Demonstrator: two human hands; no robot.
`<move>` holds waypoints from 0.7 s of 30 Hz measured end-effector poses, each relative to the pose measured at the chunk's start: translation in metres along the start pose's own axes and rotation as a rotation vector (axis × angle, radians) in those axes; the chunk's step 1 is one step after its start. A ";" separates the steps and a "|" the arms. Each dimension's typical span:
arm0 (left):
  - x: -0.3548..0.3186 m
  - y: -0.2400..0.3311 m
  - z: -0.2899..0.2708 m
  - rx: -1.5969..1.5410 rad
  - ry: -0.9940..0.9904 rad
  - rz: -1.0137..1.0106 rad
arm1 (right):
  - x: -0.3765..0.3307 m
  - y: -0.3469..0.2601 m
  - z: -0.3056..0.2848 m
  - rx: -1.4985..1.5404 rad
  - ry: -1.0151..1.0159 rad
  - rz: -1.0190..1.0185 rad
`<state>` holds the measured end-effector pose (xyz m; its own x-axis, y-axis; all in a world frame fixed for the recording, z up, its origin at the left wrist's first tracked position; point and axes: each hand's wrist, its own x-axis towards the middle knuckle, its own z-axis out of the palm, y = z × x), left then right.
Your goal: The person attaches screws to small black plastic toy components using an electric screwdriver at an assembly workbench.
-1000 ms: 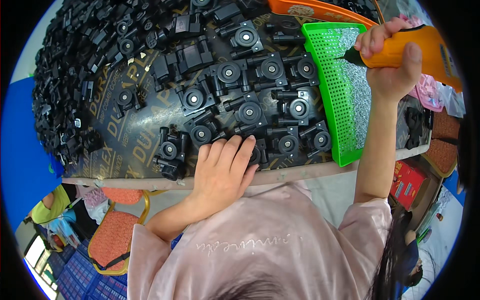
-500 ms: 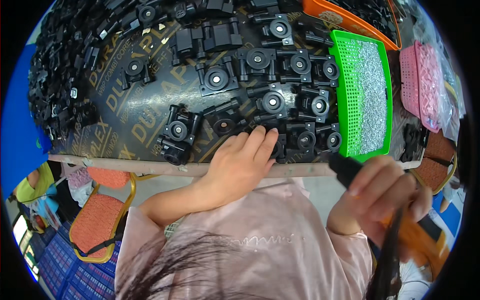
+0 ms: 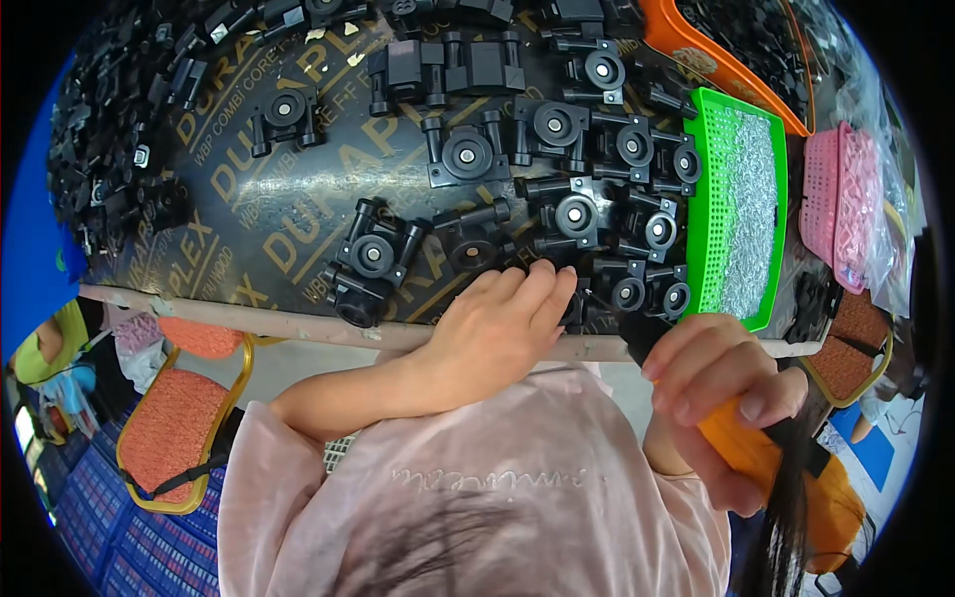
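Observation:
My left hand [image 3: 507, 323] lies at the table's near edge, its fingers together and bent over a black plastic part [image 3: 574, 311] that they mostly hide. In my right hand [image 3: 721, 388] is an orange-and-black electric screwdriver [image 3: 734, 438], gripped round its body. Its black nose slants up and left toward the part under my left fingertips; whether the thin bit touches it I cannot tell. Close by lie similar black assemblies with round centres, among them one left of my left hand [image 3: 373, 256] and one just beyond my fingers [image 3: 575, 214].
A green perforated basket [image 3: 708, 199] of small silvery screws stands at the right. Behind it is an orange tray [image 3: 686, 45] with black parts, and farther right a pink basket [image 3: 821, 194] of pink pieces. Black parts [image 3: 119, 139] pile up at the far left. Chairs [image 3: 174, 428] stand below the table.
My right hand has brought the screwdriver left, its nose closer to my left fingers. My left hand stays on the part. The whole view has shifted slightly.

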<state>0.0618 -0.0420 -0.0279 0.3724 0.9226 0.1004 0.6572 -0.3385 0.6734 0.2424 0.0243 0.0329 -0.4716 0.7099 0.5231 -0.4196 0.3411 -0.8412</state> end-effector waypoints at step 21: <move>0.004 0.001 -0.002 0.070 -0.014 0.079 | 0.029 0.015 -0.012 0.321 -0.284 0.024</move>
<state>0.0622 -0.0377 -0.0254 0.4337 0.8900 0.1409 0.6691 -0.4229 0.6111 0.2316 0.0570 0.0334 -0.6606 0.5018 0.5584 -0.6047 0.0852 -0.7919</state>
